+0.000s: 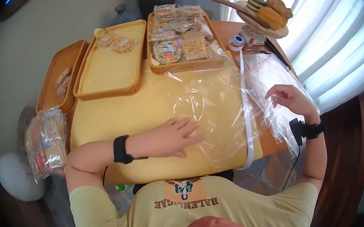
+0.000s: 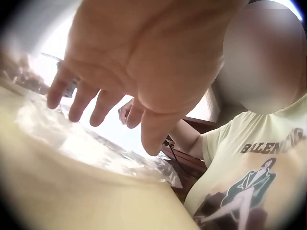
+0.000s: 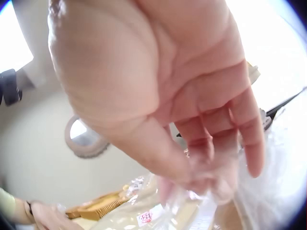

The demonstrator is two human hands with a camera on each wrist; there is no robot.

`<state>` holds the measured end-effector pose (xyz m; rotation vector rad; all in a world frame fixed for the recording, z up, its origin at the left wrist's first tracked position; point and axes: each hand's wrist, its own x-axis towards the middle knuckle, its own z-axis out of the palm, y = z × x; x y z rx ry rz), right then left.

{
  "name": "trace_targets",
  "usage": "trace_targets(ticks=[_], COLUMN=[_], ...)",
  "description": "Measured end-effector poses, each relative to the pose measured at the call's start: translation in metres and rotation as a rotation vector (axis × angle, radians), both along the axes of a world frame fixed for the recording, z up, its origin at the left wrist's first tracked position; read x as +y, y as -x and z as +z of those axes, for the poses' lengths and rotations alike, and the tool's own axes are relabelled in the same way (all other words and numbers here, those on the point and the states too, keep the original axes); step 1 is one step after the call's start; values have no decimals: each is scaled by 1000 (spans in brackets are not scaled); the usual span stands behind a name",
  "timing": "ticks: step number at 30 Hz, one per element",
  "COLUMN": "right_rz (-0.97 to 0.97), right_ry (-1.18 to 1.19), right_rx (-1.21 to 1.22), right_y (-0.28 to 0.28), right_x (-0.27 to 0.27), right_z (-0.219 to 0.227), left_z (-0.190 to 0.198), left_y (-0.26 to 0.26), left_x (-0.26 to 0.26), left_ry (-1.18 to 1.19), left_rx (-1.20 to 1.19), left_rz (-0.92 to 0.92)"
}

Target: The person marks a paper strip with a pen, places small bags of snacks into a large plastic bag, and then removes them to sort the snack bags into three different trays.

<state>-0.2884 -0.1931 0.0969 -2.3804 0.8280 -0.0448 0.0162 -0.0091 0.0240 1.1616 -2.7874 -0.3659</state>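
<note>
My left hand (image 1: 161, 139) is spread palm down over the yellow table cover, its fingertips at the near left edge of a clear plastic bag (image 1: 209, 112) lying flat. In the left wrist view the straight fingers (image 2: 82, 103) hang over the crinkled plastic, holding nothing. Off to the right, my right hand (image 1: 290, 99) hovers over a stack of clear plastic bags (image 1: 267, 74) with its fingers loosely bent. In the right wrist view its thumb (image 3: 153, 148) comes close to the fingertips, and clear plastic with a small red-marked label (image 3: 149, 216) shows beyond them.
A wicker tray (image 1: 182, 68) of packed round and square snacks stands at the back. Beside it are a tray (image 1: 82, 80) with a few packs and another tray (image 1: 56, 72). A white tape strip (image 1: 247, 112) crosses the table near a tape roll (image 1: 236, 42). Snack packs (image 1: 51, 139) lie left.
</note>
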Motion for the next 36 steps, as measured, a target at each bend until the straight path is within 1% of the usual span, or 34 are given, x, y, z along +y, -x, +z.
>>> trace_targets(ticks=[1,2,3,5,6,8,9,10,11,12,13,14,15,16,17,19,20,21,22,23,25,26,27,28,29,31,32,34,35,36], right_rz=[-108,-215,-228,-375,-396,-421,-421,-479,-535,-530,-593,-656,-651,-683,-718,-701,-692,-706,-662,-617,-574,-555,-533,-581,-643,-824,-895,-965,-987,-986], right_ry=[-183,-365,-313,-350,-353,-169,-168,-134,-100,-102,-146,-191,-193,-241,-287,-230,-175,-90,-52,-13,199,193,189,194,188,179,116,70,57,52], right_rx=[-198,-402,-459,-455,-457,-449,-450,-441,-429,-428,-503,-579,-580,-621,-663,-691,-712,-709,-759,-805,-875,-940,-1005,-1010,-989,-953,-950,-950,-944,-947], right_y=[4,8,11,15,21,31,35,39,43,47,51,55,59,62,65,68,71,70,75,82,101,111,122,135,152,185,200,231,244,249], right_x=[4,8,10,20,20,15,14,14,13,13,14,14,15,16,16,20,26,31,32,31,23,19,15,9,1,-14,-18,-33,-40,-45], right_z=[0,-3,-7,-2,-7,-20,-24,-28,-30,-34,-37,-40,-43,-45,-46,-37,-29,-15,-5,5,24,34,41,44,41,20,7,-28,-44,-56], left_z=[-1,0,0,2,4,4,7,12,20,25,25,24,23,24,25,28,29,32,33,33,31,34,39,42,43,43,42,41,40,39], left_y=[-2,-4,-5,-6,-5,1,4,6,9,10,7,3,-1,-5,-12,-20,-19,-16,-11,-6,4,9,14,19,22,26,29,32,34,37], left_x=[-1,-1,0,1,2,9,11,11,9,6,2,-3,-7,-12,-17,-30,-33,-34,-36,-39,-44,-45,-46,-47,-48,-50,-52,-55,-56,-60], left_ry=[4,-48,-105,-146,-174,-147,-117,-116,-232,-347,-348,-176,-3,87,90,111,112,89,61,55,90,88,67,46,45,58,59,-9,-9,-4], left_rx=[4,25,43,37,31,17,4,4,38,70,70,176,279,279,277,180,183,216,247,247,288,289,305,323,325,334,337,339,337,342], left_rz=[-31,-23,-13,-50,-53,-102,-137,-135,-123,-111,-107,-26,54,187,188,444,417,432,445,410,413,387,414,441,418,413,405,393,397,363])
